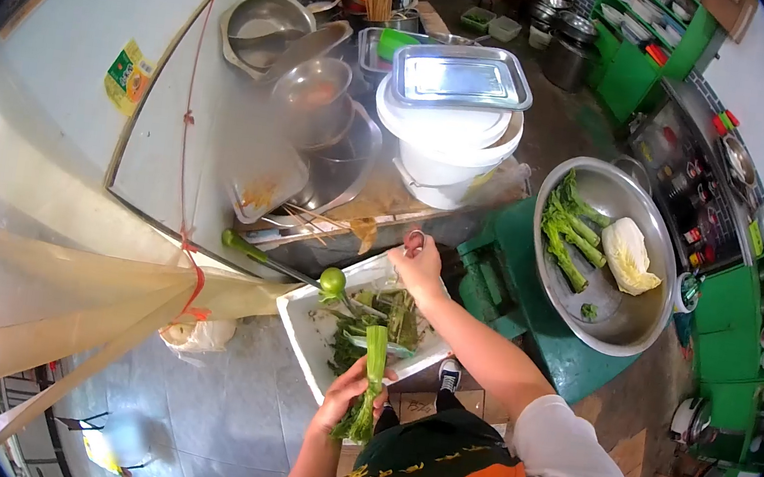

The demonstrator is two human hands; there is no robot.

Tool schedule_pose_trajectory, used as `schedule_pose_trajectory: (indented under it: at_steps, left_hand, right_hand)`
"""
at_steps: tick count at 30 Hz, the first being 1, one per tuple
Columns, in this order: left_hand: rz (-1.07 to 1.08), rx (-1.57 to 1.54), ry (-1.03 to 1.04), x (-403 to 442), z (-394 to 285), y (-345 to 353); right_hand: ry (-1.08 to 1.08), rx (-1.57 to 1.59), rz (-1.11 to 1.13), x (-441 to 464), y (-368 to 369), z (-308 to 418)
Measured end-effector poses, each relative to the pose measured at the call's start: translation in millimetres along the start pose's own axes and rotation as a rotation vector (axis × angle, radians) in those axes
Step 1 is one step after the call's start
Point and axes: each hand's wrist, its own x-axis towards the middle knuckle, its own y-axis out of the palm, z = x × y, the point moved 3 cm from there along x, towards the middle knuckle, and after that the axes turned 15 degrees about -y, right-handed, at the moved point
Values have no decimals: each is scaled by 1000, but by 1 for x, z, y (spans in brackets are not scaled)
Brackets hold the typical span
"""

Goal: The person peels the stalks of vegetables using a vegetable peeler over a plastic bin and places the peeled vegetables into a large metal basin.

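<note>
My left hand point(346, 392) is wrapped round a green leafy stalk point(374, 357), its cut end pointing away from me. My right hand point(415, 264) is closed at the far edge of a white foam box point(297, 309), by a small reddish-brown round thing; whether it holds that thing I cannot make out. Green leaves and trimmings point(402, 320) lie in the box, below both hands. A green-handled tool point(269, 261) and a round green piece point(333, 282) rest across the box's left side.
To the right, a large metal basin point(613, 334) on a green stand point(507, 349) holds green stalks point(576, 234) and a pale cabbage point(628, 256). Beyond the box are a white bucket point(443, 165) topped by a metal tray point(462, 77), and stacked metal bowls point(315, 87). A plastic sheet point(60, 294) hangs at left.
</note>
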Motion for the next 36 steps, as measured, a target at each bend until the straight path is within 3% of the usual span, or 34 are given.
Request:
schedule_pose_trajectory:
  at_steps: [2,5,6,10,12,14,16,18,20,21,22,24,25,29,31,32,34,36]
  left_hand:
    - [1,103,35,7,2,-10]
    - [-47,182,47,8,3,-7]
    - [-96,156,32,9,2,-6]
    - [-112,204,36,14,0,-12]
    - [-20,260,-7,14,-3,-11]
    - [1,242,-15,8,-2,-11]
    - [24,215,-28,5,1,-10]
    - [2,106,55,3,0,-8]
    - [10,105,69,0,-4,-4]
    - [-8,99,85,1,-1,-7]
    - [-20,98,101,3,-1,-11]
    - [-8,86,110,4,-1,-10]
    - [1,73,118,5,0,-9]
    - [-20,-20,98,10,4,-16]
    - [142,-87,58,13,4,-14]
    - [143,-84,55,12,3,-13]
    - [177,-176,98,6,1,-6]
    - [205,-174,126,4,1,-2]
  right_hand:
    - [-70,-112,-24,-14,-4,22]
    - [77,238,115,-40,5,37]
    - [-46,317,119,-47,9,51]
    - [-347,59,346,-69,9,84]
    - [-324,125,334,-73,17,74]
    - [-268,-15,390,-63,20,77]
    - [-147,37,225,-36,16,79]
    - [-234,-180,128,-7,13,49]
    - [-125,21,22,6,12,29]
    - [28,140,12,2,8,41]
    - [28,139,14,-2,9,46]
    - [33,175,72,-15,11,52]
    - [149,254,177,-29,10,71]
    - [-154,200,402,-64,24,78]
    - [-256,97,488,-65,25,86]
    - [-257,97,484,-57,26,84]
    - [-161,186,147,-30,20,72]
    - [-94,204,62,-2,12,53]
